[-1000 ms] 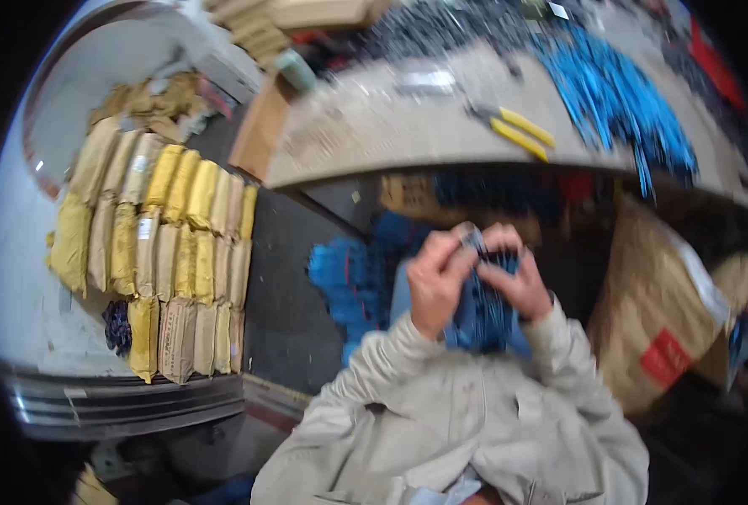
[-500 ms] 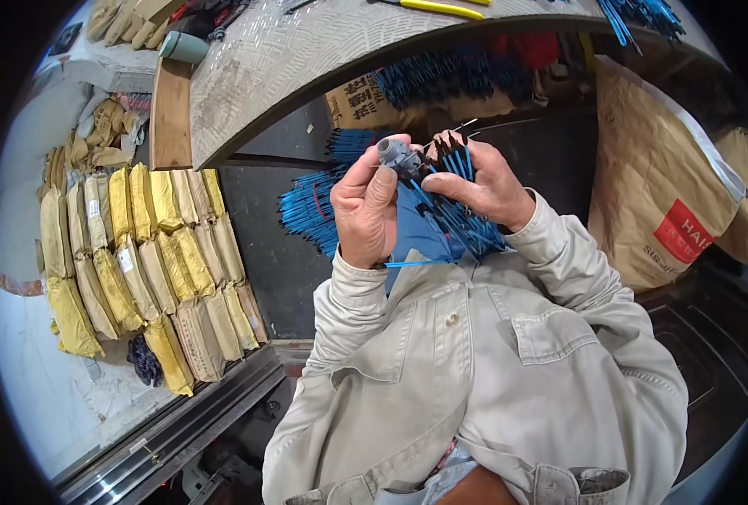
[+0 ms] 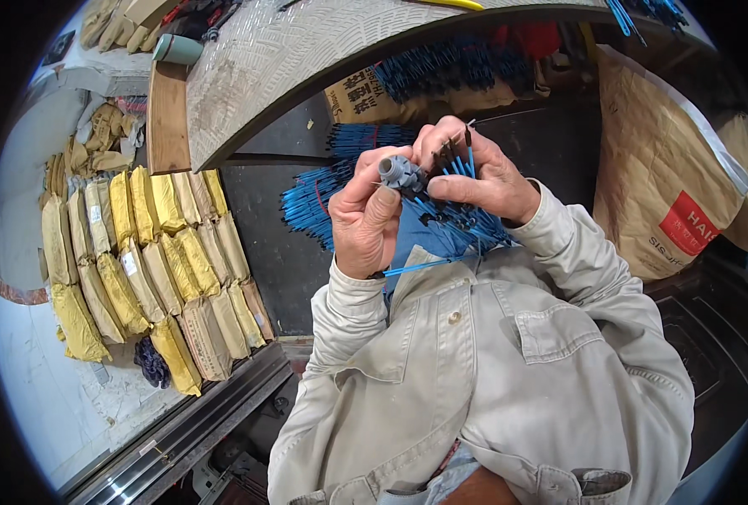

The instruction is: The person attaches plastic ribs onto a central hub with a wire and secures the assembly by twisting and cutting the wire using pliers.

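My left hand (image 3: 362, 220) is closed round a grey plastic fitting (image 3: 401, 173) with a ribbed body and a round open end facing up. Against its far side press the fingertips of my right hand (image 3: 490, 178), whose fingers are also wrapped round a bunch of thin blue rods (image 3: 466, 225) with black ends. What the right fingertips pinch at the fitting is hidden. A loose blue rod (image 3: 424, 266) crosses beside my left wrist. Beyond my left hand lie tied bundles of similar blue rods (image 3: 308, 207).
A curved, pale-topped workbench (image 3: 281, 67) arches across the far side, with a green cup (image 3: 177, 49) at its left end. Yellow and tan wrapped packets (image 3: 147, 252) lie in rows at left. A large brown paper sack (image 3: 643, 177) stands at right. More blue rods (image 3: 441, 74) lie under the bench.
My right fingers have moved closer to the fitting and curled over its far side. The thin rod ends that stuck out past them have shifted. The whole view has tilted slightly.
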`<state>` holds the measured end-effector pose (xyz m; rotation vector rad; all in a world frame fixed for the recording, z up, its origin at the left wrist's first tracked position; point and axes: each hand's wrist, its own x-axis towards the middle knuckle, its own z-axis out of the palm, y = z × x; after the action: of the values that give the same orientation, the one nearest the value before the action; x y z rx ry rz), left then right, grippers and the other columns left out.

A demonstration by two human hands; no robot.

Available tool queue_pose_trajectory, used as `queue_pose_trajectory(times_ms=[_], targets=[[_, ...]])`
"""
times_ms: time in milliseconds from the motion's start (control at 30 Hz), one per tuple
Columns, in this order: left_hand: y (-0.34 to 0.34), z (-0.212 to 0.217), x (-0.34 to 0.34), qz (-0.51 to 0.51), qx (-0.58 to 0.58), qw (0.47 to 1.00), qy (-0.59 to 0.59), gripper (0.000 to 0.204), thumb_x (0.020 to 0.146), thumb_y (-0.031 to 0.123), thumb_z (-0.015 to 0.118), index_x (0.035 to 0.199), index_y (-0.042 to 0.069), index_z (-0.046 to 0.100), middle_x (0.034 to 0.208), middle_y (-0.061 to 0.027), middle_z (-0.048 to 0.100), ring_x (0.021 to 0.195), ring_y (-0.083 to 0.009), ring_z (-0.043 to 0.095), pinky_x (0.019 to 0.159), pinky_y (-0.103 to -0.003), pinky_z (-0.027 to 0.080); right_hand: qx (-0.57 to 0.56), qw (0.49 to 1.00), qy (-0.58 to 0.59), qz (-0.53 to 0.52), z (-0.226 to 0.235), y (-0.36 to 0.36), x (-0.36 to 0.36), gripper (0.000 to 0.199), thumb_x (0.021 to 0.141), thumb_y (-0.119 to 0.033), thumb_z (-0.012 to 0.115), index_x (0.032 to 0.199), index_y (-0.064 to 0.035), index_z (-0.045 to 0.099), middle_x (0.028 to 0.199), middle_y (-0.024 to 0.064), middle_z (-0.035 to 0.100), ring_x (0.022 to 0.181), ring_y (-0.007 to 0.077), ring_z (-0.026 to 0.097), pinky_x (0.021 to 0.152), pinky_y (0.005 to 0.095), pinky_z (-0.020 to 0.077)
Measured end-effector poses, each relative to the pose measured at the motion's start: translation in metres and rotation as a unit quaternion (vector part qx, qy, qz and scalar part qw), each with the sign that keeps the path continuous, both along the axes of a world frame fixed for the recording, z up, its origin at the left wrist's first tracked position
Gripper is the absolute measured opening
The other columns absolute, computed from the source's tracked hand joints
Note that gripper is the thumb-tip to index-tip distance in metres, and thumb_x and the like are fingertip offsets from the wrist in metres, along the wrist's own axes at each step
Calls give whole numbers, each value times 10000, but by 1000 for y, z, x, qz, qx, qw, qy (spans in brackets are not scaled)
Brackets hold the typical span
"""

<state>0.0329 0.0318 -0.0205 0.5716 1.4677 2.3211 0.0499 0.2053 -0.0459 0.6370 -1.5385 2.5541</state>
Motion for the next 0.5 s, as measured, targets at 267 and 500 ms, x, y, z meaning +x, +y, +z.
queue_pose_trajectory(times_ms=[267, 500], targets=[[2, 5, 7, 28, 1, 1000, -11, 389, 838, 122, 616, 1163, -69, 517, 1142, -113, 532, 1010, -187, 558, 873, -289, 460, 26, 999, 12, 18, 3, 2, 3, 201, 801, -145, 647, 936, -69, 518, 906, 12, 500, 890, 112, 467, 823, 273, 377], [-1, 9, 1, -16, -5, 1000, 0, 358, 825, 145, 640, 1110, -59, 570, 1093, -118, 533, 976, -177, 543, 856, -282, 438, 98, 989, -89, 60, -4, 11, 12, 232, 793, -169, 679, 948, -42, 562, 850, -18, 538, 808, 66, 470, 757, 238, 393]])
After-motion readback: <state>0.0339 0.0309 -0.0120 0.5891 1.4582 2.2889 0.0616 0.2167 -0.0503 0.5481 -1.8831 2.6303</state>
